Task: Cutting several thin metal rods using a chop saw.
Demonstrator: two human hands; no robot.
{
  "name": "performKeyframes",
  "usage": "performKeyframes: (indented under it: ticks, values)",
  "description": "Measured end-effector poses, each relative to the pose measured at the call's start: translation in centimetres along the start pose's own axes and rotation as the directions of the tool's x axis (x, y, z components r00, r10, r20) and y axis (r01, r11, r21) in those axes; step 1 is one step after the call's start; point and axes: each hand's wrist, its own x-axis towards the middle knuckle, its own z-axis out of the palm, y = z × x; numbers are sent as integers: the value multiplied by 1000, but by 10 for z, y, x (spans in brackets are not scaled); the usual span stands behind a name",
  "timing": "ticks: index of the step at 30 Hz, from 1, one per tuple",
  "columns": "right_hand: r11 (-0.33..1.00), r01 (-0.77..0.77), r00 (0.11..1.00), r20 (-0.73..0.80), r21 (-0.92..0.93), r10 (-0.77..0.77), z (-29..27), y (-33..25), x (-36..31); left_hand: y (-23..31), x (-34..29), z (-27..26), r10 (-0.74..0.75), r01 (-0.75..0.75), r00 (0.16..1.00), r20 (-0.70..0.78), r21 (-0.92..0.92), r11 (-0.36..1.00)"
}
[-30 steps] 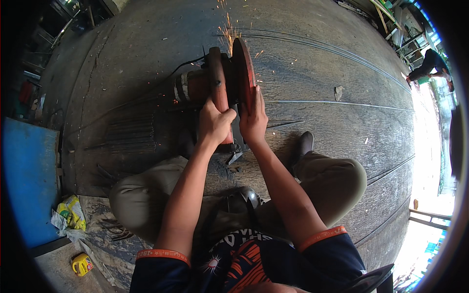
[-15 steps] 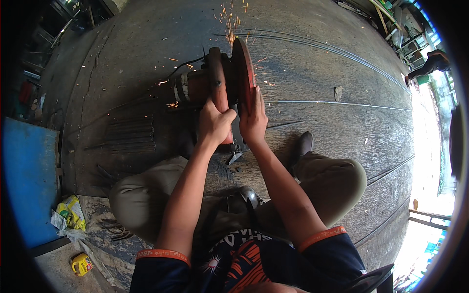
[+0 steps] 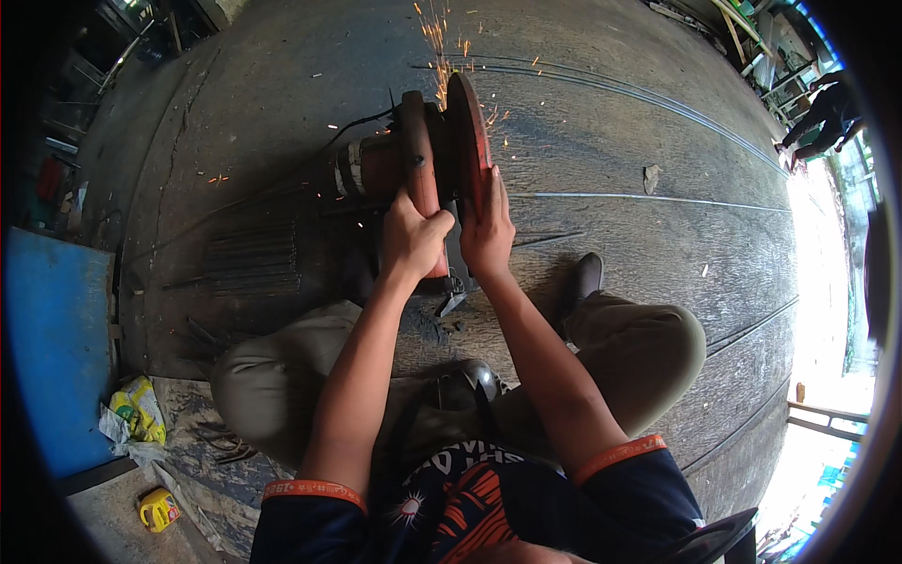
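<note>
- The left hand wraps in a closed grip around the red handle of a chop saw, fingers curled over the bar.
- The right hand lies flat with fingers stretched out against the side of the red blade guard; it presses on the guard rather than clasping it, and it is just beside the left hand.
- The chop saw stands on the floor straight ahead of the person, its motor housing sticking out to the left and a black cable running away from it.
- Orange sparks fly up and away from the top of the guard, with a few scattered to the left of the motor.
- A bundle of thin dark steel rods lies on the floor to the left of the saw, close to the person's left knee.
- The person squats low, both knees spread wide in tan trousers, a dark shoe planted to the right of the saw.
- The floor is grey concrete, with long thin rods lying across it.
- At the far left lies a blue sheet, with a crumpled yellow bag and a small yellow container below it.
- At the top right edge, well apart, another person in dark clothes bends over.
</note>
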Motion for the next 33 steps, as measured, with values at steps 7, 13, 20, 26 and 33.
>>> performKeyframes:
  ticks: [7, 13, 20, 26, 33]
  values:
    - [1000, 2, 1000, -3, 3, -2, 1, 0, 0, -2, 0, 0, -22, 22, 1000, 7, 15, 1000]
    - [1000, -19, 1000, 8, 4, 19, 1, 0, -1, -2, 0, -1, -21, 20, 1000, 9, 22, 1000]
    - [1000, -5, 1000, 0, 5, 5, 1, 1, -1, -5, 1, 0, -21, 21, 1000, 0, 17, 1000]
    - [1000, -4, 1000, 1, 2, 4, 1, 1, -2, -4, 0, 0, -34, 34, 999, 13, 1, 999]
    - [1000, 17, 1000, -9, 3, -17, 1, 1, -1, -7, 1, 0, -20, 20, 1000, 12, 4, 1000]
